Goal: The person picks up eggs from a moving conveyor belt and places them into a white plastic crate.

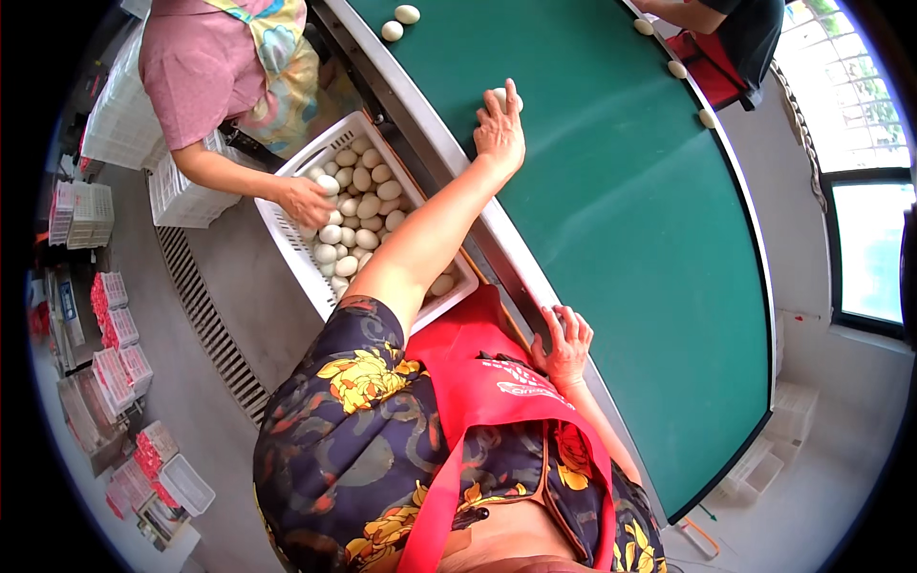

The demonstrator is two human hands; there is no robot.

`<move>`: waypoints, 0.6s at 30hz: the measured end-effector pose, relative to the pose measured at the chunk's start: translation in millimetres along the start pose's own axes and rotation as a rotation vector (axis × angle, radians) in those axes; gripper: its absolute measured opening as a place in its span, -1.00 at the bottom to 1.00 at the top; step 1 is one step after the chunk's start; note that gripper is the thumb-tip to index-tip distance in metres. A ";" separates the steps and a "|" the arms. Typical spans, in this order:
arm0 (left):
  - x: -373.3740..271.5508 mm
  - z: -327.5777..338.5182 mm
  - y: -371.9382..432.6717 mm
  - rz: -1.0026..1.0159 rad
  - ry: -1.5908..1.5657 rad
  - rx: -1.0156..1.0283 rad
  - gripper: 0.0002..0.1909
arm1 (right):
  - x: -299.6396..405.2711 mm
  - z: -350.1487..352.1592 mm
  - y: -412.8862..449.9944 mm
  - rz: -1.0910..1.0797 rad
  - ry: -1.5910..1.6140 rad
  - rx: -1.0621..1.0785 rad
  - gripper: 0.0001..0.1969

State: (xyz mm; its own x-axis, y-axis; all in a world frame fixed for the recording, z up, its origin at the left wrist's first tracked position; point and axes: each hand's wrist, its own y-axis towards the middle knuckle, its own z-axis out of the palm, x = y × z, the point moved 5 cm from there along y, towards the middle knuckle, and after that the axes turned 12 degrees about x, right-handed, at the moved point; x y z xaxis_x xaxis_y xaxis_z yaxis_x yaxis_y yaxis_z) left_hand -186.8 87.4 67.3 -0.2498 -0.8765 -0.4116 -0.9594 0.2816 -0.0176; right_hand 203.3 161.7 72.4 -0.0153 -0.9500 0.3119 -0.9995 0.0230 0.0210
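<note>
My left hand [499, 132] reaches out over a green conveyor belt [645, 251], with its fingers curled over a pale egg [517, 100]. My right hand [566, 344] rests on the metal side rail [512, 236] of the belt, near my red apron [469, 379]. Its fingers are spread and hold nothing. Below my left forearm stands a white plastic crate [286, 229] filled with many pale eggs [369, 206]; the forearm hides part of them. Another person's hand [308, 203] is in the crate among the eggs.
Two loose eggs [392, 31] lie at the belt's far left. Several more, including one egg [677, 69], line its right edge, where another person [745, 43] stands. Stacked white crates [190, 190] are behind the person at left. A floor drain grate [208, 322] runs nearby.
</note>
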 end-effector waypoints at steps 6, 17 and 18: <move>11.1 -8.5 30.6 -0.081 -0.060 0.060 -0.53 | 14.3 -5.6 5.6 -0.033 -0.022 -0.003 -0.38; 97.9 -43.2 -124.3 0.046 -1.428 0.356 -0.53 | -28.0 -5.6 -8.9 -0.037 -0.049 0.005 -0.37; 131.4 -47.8 -142.4 -0.010 -1.392 0.267 -0.50 | -28.2 -7.7 -4.6 -0.042 -0.056 0.007 -0.37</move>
State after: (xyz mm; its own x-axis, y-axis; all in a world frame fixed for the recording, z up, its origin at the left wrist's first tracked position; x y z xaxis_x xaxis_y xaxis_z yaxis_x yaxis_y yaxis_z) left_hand -89.3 -86.6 59.3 0.2385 0.1719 -0.9558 -0.8679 0.4794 -0.1304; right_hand 208.5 190.8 70.8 0.0255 -0.9660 0.2572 -0.9995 -0.0194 0.0262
